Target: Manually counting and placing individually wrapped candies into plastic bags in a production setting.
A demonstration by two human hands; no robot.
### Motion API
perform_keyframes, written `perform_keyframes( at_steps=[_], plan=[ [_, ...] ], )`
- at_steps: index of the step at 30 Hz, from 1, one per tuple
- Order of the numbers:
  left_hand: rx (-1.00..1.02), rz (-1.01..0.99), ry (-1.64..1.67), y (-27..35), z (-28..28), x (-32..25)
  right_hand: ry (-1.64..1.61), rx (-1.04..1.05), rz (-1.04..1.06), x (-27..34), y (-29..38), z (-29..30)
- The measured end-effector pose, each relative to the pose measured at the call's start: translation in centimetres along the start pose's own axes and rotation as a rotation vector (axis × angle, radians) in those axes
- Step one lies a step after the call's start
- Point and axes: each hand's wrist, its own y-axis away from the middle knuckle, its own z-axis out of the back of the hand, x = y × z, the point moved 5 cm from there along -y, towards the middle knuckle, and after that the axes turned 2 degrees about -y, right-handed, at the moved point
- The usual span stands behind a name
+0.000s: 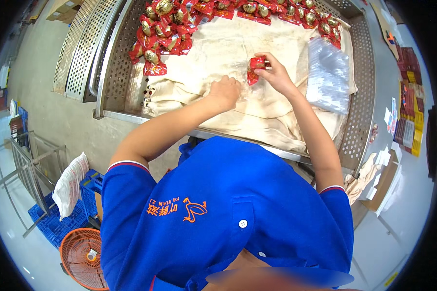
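Observation:
My left hand (225, 93) is over the cream cloth (218, 43) with its fingers curled at the edge of a faint clear plastic bag (245, 92). Its fingertips are partly hidden from above. To the right, my right hand (276, 74) pinches a red wrapped packet (256, 69) between thumb and fingers, just over the bag. A stack of flat clear plastic bags (327, 78) lies on the cloth beyond my right wrist. Along the far side lies a pile of red packets (167, 27) with gold, egg-shaped windows.
The cloth lines a perforated steel tray table (357, 72) with raised rims. Perforated steel panels (83, 47) stand at the left. An orange fan (83, 258), blue plastic pallet (60, 218) and metal frame (29, 171) are at lower left. Cartons (409, 120) stand at the right.

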Motion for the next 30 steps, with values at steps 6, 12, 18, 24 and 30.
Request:
perform_keyframes(
  at_steps=[6, 12, 18, 24, 30],
  plan=[
    [0.045, -0.015, -0.074, 0.0, -0.3, 1.2, 0.522, 0.005, 0.217, 2.4, 1.6, -2.3],
    [-0.010, -0.097, -0.129, 0.1, -0.4, 1.7, 0.827, 0.017, 0.302, 2.9, 3.8, -2.4],
    [-0.020, -0.103, -0.165, 0.9, 0.7, 1.6, 0.806, 0.024, 0.131, 2.4, 2.9, -3.6],
    [-0.293, -0.022, 0.090, 0.1, 2.7, -0.1, 0.709, 0.092, -0.036, 3.3, 1.8, -3.8],
    [-0.423, -0.065, 0.203, -1.1, 1.4, 1.0, 0.793, 0.457, -0.108, 6.3, -1.6, -3.1]
  ],
)
